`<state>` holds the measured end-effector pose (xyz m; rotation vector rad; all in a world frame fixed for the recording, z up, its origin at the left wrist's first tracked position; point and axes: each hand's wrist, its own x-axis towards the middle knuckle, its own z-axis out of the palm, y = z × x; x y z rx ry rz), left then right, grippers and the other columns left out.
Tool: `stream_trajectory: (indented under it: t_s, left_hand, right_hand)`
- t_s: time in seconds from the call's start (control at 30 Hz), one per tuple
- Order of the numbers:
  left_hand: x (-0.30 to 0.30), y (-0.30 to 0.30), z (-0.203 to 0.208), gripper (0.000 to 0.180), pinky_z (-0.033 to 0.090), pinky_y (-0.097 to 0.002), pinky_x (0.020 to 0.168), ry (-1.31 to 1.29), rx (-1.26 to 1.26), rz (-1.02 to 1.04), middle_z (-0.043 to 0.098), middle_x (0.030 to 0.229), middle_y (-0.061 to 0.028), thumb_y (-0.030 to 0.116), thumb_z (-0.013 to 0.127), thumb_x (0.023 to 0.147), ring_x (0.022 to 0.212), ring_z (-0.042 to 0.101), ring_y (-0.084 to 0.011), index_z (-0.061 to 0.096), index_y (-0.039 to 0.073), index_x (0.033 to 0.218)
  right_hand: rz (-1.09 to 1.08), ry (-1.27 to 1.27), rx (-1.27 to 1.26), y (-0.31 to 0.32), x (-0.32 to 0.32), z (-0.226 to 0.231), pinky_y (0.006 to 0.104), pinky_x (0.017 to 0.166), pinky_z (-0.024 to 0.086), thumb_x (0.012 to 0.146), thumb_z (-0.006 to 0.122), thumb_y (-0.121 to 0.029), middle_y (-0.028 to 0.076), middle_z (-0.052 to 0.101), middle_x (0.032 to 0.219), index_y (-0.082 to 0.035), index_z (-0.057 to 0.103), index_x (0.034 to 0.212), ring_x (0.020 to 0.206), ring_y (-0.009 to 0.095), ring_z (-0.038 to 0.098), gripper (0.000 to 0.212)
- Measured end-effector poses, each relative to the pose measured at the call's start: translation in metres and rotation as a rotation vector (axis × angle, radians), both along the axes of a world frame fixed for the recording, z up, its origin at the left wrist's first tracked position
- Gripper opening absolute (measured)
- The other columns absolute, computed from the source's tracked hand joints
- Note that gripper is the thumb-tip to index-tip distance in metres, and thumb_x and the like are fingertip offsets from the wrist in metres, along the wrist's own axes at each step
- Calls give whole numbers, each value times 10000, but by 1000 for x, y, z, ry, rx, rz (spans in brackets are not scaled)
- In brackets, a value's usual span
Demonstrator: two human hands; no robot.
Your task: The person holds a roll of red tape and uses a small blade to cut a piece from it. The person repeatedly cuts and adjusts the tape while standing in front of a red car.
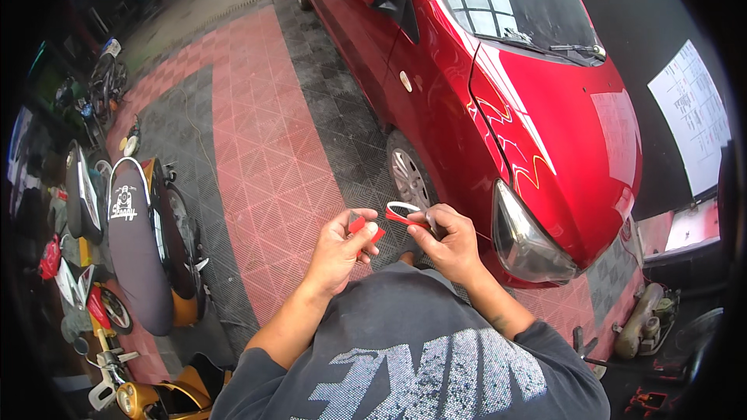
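Note:
In front of my chest, my left hand point(339, 255) is closed in a pinch on a short red strip point(375, 236), which looks like a piece of tape. A small whitish spot shows by the thumb tip, too small to make out. A little to the right, my right hand point(450, 247) pinches a curled strip of tape point(398, 218), red on one face and white on the other, bent into a loop. Something small and greyish shows between the right fingers; I cannot tell what it is. The two hands are apart.
A red car point(537, 109) stands close on the right, its headlight point(529, 237) near my right forearm. A motorcycle with a dark seat point(140, 257) and other motorcycles line the left. Red and grey floor tiles point(261, 124) lie between. A metal engine part point(646, 323) sits at the lower right.

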<state>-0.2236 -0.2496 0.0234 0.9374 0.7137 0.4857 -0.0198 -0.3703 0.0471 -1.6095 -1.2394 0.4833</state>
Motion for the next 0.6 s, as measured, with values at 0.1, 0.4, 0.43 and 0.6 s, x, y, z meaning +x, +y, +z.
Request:
stream_trajectory:
  t_s: [0.1, 0.4, 0.43, 0.6]
  left_hand:
    - [5, -7, 6, 246, 525, -218, 593, 27, 47, -1, 692, 989, -27, 202, 702, 1073, 736, 694, -92, 660, 58, 1268]
    - [9, -12, 9, 156, 546, -228, 600, 26, 23, -53, 676, 955, -39, 207, 668, 1096, 743, 690, -103, 641, 73, 1171]
    - [9, -13, 7, 150, 558, -232, 604, 21, 17, -58, 674, 956, -48, 206, 663, 1098, 753, 694, -111, 631, 72, 1158]
    - [11, -15, 5, 100, 515, -220, 576, 36, 33, -24, 659, 921, -9, 198, 668, 1095, 698, 666, -75, 651, 102, 1116]
  right_hand:
    - [24, -206, 74, -1, -2, 6, 386, 716, 540, 856, 860, -84, 114, 755, 906, -8, 794, 1034, 836, 275, 705, 205]
    - [20, -224, 68, -5, -8, 5, 389, 709, 539, 831, 863, -91, 107, 750, 883, -34, 806, 1025, 790, 286, 691, 210]
    - [5, -218, 61, -5, -10, 6, 389, 702, 535, 821, 864, -90, 103, 749, 868, -43, 812, 1012, 777, 281, 690, 204]
    - [-18, -516, 94, -1, -5, -5, 372, 632, 531, 766, 855, -103, 32, 702, 809, -121, 830, 998, 730, 228, 670, 233]
